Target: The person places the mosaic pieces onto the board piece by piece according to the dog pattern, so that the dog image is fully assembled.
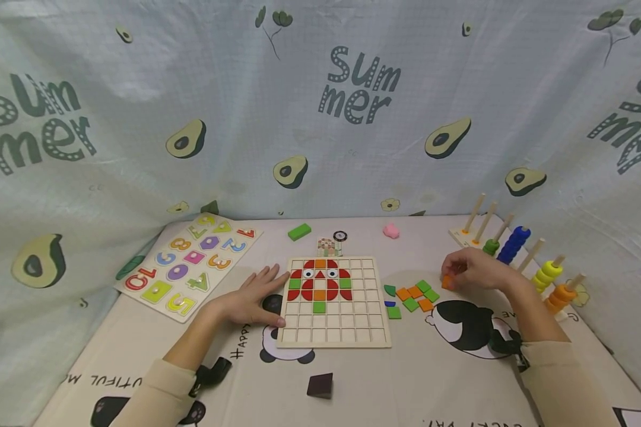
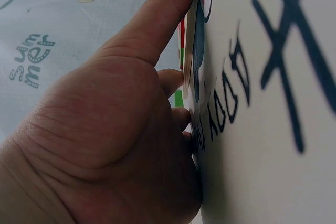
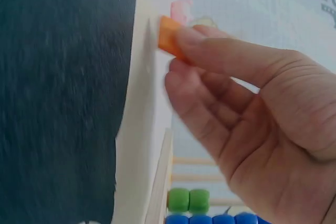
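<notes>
A wooden grid board [image 1: 358, 320] lies flat in the middle, its upper left squares filled with red, green, orange and white tiles and two eye tiles. My left hand [image 1: 251, 299] rests at the board's left edge, fingers spread and straight, the thumb touching the rim. Between thumb and fingertips my right hand [image 1: 472, 270] pinches an orange square tile [image 3: 169, 36], just over the cloth to the right of the board. Loose green and orange tiles [image 1: 416, 295] lie between the board and that hand, along with a dark green curved piece [image 1: 389, 290].
On the left lies a number puzzle board [image 1: 194, 261]. A bead stacker [image 1: 518, 246] with wooden pegs stands close behind my right hand. Behind the grid board are a green block [image 1: 299, 232], a picture card [image 1: 329, 247] and a pink piece [image 1: 391, 230]. A dark block [image 1: 320, 385] sits in front.
</notes>
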Motion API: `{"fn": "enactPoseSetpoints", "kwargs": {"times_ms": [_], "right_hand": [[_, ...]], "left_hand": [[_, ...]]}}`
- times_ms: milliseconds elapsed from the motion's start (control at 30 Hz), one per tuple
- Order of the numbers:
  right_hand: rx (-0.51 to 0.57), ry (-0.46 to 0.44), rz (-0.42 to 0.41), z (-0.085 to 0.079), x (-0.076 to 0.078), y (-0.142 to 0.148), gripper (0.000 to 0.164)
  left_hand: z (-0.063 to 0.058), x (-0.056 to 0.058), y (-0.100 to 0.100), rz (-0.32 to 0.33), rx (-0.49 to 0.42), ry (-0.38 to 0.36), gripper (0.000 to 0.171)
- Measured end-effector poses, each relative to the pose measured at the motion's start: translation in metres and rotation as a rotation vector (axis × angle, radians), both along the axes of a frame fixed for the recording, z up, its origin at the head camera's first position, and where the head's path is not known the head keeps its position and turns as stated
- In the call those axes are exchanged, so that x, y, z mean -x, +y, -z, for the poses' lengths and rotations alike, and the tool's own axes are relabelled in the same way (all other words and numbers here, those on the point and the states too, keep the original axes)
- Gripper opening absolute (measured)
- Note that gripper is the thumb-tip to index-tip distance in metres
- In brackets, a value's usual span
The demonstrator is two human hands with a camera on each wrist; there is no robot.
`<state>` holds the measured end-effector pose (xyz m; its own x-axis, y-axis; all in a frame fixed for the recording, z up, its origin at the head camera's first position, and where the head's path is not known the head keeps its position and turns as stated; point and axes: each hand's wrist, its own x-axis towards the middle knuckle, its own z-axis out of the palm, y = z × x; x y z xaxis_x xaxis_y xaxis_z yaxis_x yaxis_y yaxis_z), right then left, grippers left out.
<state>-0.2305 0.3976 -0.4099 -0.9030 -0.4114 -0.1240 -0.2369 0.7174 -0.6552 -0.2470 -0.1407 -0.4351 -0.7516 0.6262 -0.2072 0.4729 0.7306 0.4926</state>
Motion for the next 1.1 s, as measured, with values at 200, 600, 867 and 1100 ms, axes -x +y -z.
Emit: {"fn": "enactPoseSetpoints", "kwargs": {"times_ms": [200,600,867,1100], "right_hand": [[0.062,0.136,0.008,-0.009,0.003,-0.024,0.022],[0.140,0.147,-0.157,-0.023,0.014,-0.118,0.019],[0.045,0.141,-0.314,-0.012,0.009,-0.190,0.018],[-0.048,0.110,-0.338,-0.006,0.002,-0.223,0.017]], "left_hand": [[0.000,0.001,-0.001,0.000,0.003,-0.001,0.107],[0.000,0.001,0.000,0.006,0.007,-0.004,0.106],[0.000,0.000,0.000,0.012,-0.004,0.002,0.106],[-0.001,0.000,0.000,0.007,-0.006,-0.009,0.106]]}}
